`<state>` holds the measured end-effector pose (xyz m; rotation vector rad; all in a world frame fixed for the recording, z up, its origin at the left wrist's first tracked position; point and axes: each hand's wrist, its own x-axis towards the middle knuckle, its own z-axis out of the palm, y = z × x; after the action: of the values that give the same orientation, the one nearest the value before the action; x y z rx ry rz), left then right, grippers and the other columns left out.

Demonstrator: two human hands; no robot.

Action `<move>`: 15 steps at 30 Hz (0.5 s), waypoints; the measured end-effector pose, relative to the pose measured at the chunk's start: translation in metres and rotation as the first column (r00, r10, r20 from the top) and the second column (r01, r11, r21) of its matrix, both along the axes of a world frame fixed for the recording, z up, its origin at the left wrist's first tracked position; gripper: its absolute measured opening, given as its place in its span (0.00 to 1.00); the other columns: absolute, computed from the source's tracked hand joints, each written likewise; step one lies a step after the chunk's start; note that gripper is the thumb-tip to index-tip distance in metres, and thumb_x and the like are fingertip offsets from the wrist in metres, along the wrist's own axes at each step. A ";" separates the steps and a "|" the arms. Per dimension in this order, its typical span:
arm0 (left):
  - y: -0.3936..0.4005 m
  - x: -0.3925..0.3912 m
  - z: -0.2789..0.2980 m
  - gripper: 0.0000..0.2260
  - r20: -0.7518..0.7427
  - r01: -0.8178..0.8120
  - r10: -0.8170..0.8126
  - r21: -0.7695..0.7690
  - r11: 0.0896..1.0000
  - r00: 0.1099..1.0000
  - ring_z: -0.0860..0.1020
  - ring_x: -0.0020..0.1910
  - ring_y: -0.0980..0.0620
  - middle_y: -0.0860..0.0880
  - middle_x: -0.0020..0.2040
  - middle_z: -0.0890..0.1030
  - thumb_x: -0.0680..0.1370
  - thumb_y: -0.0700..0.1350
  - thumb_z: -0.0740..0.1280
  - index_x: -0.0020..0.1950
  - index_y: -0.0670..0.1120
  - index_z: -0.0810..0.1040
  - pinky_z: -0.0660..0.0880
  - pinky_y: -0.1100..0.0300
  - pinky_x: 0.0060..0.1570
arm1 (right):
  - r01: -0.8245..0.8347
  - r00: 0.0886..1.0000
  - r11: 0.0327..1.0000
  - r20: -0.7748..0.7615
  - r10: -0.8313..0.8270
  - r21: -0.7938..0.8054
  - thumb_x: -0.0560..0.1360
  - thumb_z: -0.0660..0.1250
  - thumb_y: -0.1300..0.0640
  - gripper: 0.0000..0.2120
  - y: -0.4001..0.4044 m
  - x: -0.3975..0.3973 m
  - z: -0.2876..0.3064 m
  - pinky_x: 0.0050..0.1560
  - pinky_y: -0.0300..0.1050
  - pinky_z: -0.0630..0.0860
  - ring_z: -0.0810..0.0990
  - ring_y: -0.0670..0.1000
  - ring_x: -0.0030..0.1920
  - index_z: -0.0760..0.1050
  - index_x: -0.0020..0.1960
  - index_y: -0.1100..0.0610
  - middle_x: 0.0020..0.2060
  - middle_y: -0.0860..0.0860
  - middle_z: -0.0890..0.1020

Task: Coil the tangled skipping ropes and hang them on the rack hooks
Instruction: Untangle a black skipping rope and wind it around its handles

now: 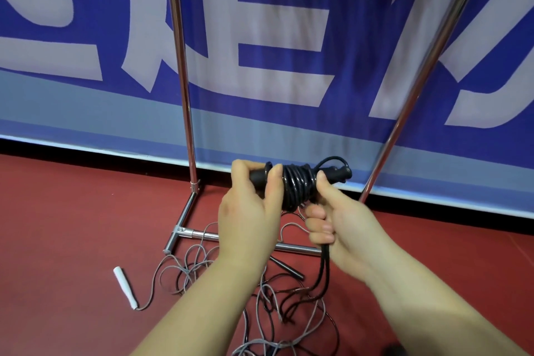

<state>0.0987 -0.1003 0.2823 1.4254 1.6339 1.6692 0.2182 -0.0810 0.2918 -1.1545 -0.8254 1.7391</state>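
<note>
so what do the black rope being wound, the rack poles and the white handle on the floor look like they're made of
The glossy black skipping rope wound around its handles looks like smooth plastic or PVC cord: highlights glint along each turn. The shiny silver rack poles look like polished or chromed metal tube, mirror-bright with streaked reflections. The matte white cylindrical handle looks like plastic or foam; its dull surface leaves that open.

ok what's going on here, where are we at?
A person is winding a black skipping rope around its handles. The left hand grips the handle end of the bundle while the right hand holds the loose black cord running down to the floor. A grey rope with a white handle lies tangled on the red floor by the rack's base. Nothing from this bundle is hung yet.
</note>
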 end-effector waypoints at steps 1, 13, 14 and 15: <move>0.000 0.002 -0.002 0.10 0.030 0.023 -0.023 0.003 1.000 0.999 0.77 0.32 0.56 0.56 0.33 0.78 0.77 0.60 0.61 0.44 0.54 0.67 0.73 0.56 0.37 | 0.021 0.999 1.000 -0.039 -0.021 -0.004 0.78 0.60 0.46 0.12 0.001 0.004 0.001 0.18 0.32 0.52 0.55 0.42 0.21 0.69 0.42 0.53 0.25 0.47 0.60; 0.010 -0.019 0.017 0.17 0.755 0.848 -0.434 -0.302 0.435 0.491 0.79 0.30 0.49 0.39 0.41 0.83 0.65 0.52 0.65 0.45 0.43 0.83 0.77 0.62 0.31 | -0.235 0.953 0.939 0.249 0.172 0.250 0.70 0.62 0.48 0.16 0.010 0.032 0.009 0.22 0.32 0.53 0.56 0.41 0.23 0.73 0.25 0.52 0.24 0.45 0.61; 0.009 -0.020 0.017 0.15 0.766 0.863 -0.434 -0.306 0.401 0.474 0.79 0.31 0.49 0.39 0.42 0.83 0.65 0.51 0.68 0.44 0.43 0.83 0.77 0.61 0.33 | -0.266 0.934 0.927 0.308 0.180 0.265 0.70 0.63 0.47 0.15 0.008 0.030 0.009 0.22 0.31 0.55 0.56 0.41 0.23 0.72 0.28 0.53 0.25 0.45 0.61; 0.008 -0.020 0.015 0.12 0.762 0.868 -0.440 -0.320 0.381 0.474 0.79 0.33 0.49 0.40 0.42 0.83 0.65 0.48 0.71 0.45 0.44 0.83 0.77 0.60 0.35 | -0.291 0.911 0.915 0.373 0.176 0.280 0.71 0.63 0.48 0.13 0.007 0.028 0.007 0.23 0.32 0.56 0.57 0.42 0.23 0.71 0.31 0.53 0.25 0.46 0.61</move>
<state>0.0788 -0.0923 0.2971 0.8566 0.8664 0.6880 0.2466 -0.0739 0.2989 -1.1754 -1.4659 1.5252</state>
